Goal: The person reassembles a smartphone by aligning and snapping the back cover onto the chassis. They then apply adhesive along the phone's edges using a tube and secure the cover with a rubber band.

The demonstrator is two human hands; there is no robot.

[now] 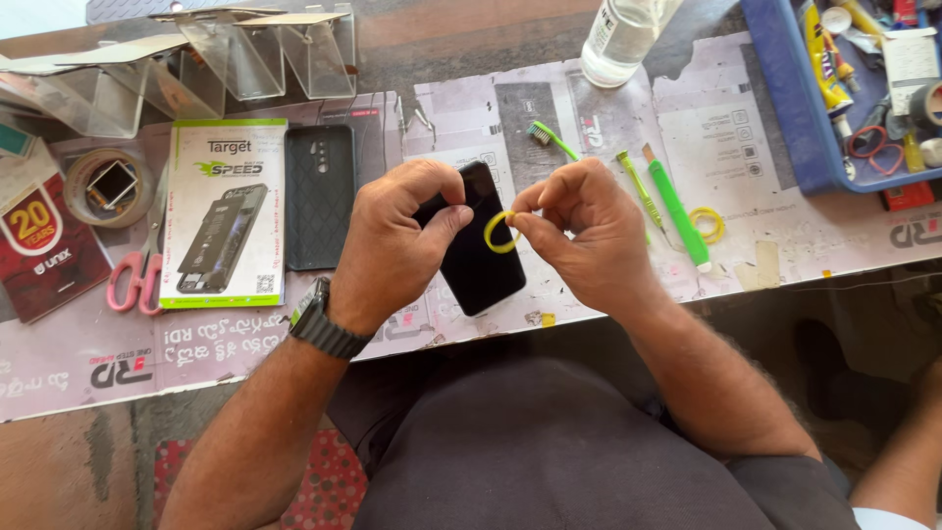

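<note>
The left hand (397, 240) is curled into a loose fist, its grip clamped on a glossy black slab-shaped smartphone (481, 250) that tilts from about 11 o'clock down to 5 o'clock, with the thumb pressed on the left edge of the phone. A dark metal-link wristwatch (324, 324) sits on that wrist. The right hand (584, 236) faces it from the 3 o'clock side, its thumb and forefinger pinched together on a small yellow rubber band (500, 232), which forms an open loop just over the right edge of the phone; whether band and phone touch cannot be told.

Both hands hover above a paper-covered work surface (785, 236). At 3 o'clock from the right hand lie a green plastic-handled pry tool (679, 211), a slimmer green screwdriver (640, 188) and a second yellow rubber band (708, 224) touching the pry tool. At about 12 o'clock lies a green toothbrush-style cleaning brush (549, 137), and beyond it stands a clear plastic bottle (618, 39). At 9 o'clock from the left hand lie a black textured phone back cover (319, 196), a green-and-white flat cardboard box (224, 211), pink-handled scissors (137, 275) and a roll of clear tape (108, 186). A blue plastic tray (785, 118) of small tools sits at 2 o'clock.
</note>
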